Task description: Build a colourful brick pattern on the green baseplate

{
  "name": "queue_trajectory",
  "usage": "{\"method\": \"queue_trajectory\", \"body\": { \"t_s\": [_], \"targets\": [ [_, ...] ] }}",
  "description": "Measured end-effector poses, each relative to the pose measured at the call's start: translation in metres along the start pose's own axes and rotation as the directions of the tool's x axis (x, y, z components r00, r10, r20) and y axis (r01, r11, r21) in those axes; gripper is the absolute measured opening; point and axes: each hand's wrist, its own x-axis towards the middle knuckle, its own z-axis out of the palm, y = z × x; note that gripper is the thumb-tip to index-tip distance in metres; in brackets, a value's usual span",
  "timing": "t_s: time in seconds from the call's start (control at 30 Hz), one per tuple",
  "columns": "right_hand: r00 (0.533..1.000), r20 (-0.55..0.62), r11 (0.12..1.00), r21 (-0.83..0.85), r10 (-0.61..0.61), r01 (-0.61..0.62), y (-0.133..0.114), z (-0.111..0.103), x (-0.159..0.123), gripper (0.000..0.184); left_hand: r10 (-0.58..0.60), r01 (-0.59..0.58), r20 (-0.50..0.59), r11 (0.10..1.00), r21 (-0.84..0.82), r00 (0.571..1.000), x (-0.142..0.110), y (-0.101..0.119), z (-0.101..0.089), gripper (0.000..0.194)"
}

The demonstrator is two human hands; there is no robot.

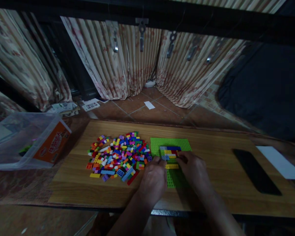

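A green studded baseplate [186, 143] lies on the wooden table, carrying rows of building bricks [171, 152] in blue, grey, yellow, red and white. Nearer me on the plate is a yellow brick row [172, 166]. My left hand [153, 177] rests over the plate's left edge, fingers curled in at the left end of the rows; whatever they hold is hidden. From the right, my right hand [193, 167] has thumb and fingers pinched at the right end of the rows, touching the bricks there. Left of the plate spreads a heap of loose, mixed-colour bricks [123, 152].
A clear plastic box [19, 137] with an orange label stands beyond the table's left end. On the table's right lie a black flat object [257, 172] and a white sheet [280, 162]. Striped curtains [137, 65] hang behind, above a tiled floor [127, 108] with papers.
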Motion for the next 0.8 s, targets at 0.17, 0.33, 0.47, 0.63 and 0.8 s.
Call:
{"method": "queue_trajectory", "body": {
  "t_s": [0.17,0.33,0.47,0.63,0.8],
  "targets": [
    [0.989,0.045,0.989,0.043,0.139,-0.141,0.009,-0.009,0.001,0.022,0.007,-0.007,-0.021,1.0,0.007,1.0,-0.001,0.0,0.0,0.026],
    [0.977,0.066,0.973,0.098,0.204,-0.21,0.01,-0.007,0.007,0.026,-0.002,0.002,-0.004,0.999,0.046,1.0,-0.001,0.002,-0.001,0.027],
    [0.967,0.063,0.96,0.124,0.246,-0.252,0.01,-0.003,0.01,0.024,0.002,-0.002,-0.002,0.998,0.061,1.0,-0.001,0.003,-0.002,0.028],
    [0.955,0.065,0.939,0.175,0.288,-0.295,0.012,0.0,0.013,0.023,-0.018,0.014,0.047,0.997,0.073,0.999,0.001,0.004,-0.004,0.028],
    [0.961,0.078,0.936,0.216,0.266,-0.277,0.014,0.005,0.015,0.02,-0.032,0.03,0.041,0.998,0.047,0.999,0.0,0.004,-0.006,0.028]
  ]
}}
